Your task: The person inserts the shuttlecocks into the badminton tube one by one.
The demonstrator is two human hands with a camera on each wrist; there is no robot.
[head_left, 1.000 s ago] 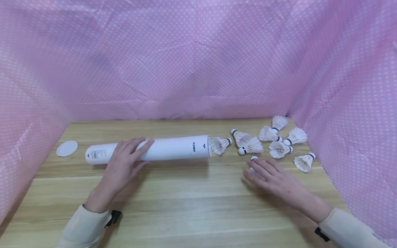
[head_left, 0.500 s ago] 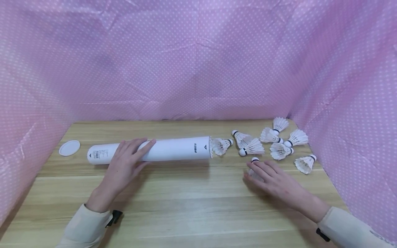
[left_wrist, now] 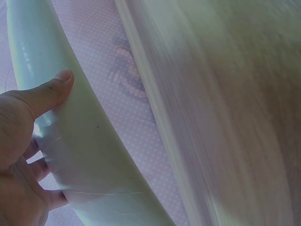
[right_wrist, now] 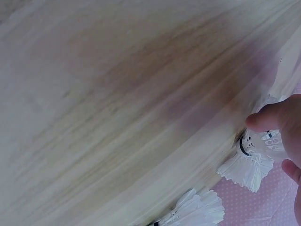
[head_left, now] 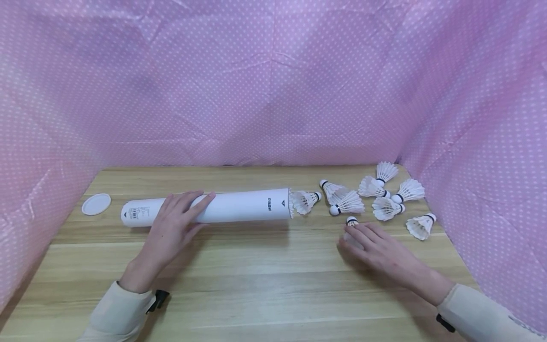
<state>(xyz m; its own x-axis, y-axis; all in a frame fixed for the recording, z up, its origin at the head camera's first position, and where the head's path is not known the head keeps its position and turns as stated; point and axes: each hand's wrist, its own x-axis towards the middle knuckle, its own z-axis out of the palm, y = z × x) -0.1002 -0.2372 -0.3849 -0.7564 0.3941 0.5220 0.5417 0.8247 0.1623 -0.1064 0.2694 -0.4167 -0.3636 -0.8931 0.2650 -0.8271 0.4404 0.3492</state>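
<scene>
A long white shuttlecock tube (head_left: 243, 205) lies across the table, its open end to the right. My left hand (head_left: 173, 223) grips it left of its middle, thumb on the near side; in the left wrist view the thumb (left_wrist: 56, 89) lies along the tube. At the tube's mouth lies a shuttlecock (head_left: 305, 202), cork to the right, its feathers at the rim. My right hand (head_left: 380, 249) holds another shuttlecock (head_left: 352, 221) low over the table, thumb and fingers about its feathers; its cork points away from me. The fingers hide much of its skirt.
Two shuttlecocks (head_left: 348, 203) lie touching beyond the right hand. Several more shuttlecocks (head_left: 386, 208) are scattered toward the far right corner. A round white lid (head_left: 96, 204) lies left of the tube. Pink dotted cloth (head_left: 273, 95) walls the table's back and sides.
The right hand's fingers have drawn back slightly, showing more of the cork and dark band of the shuttlecock there. The left hand and tube keep their places; the head view shifted a little.
</scene>
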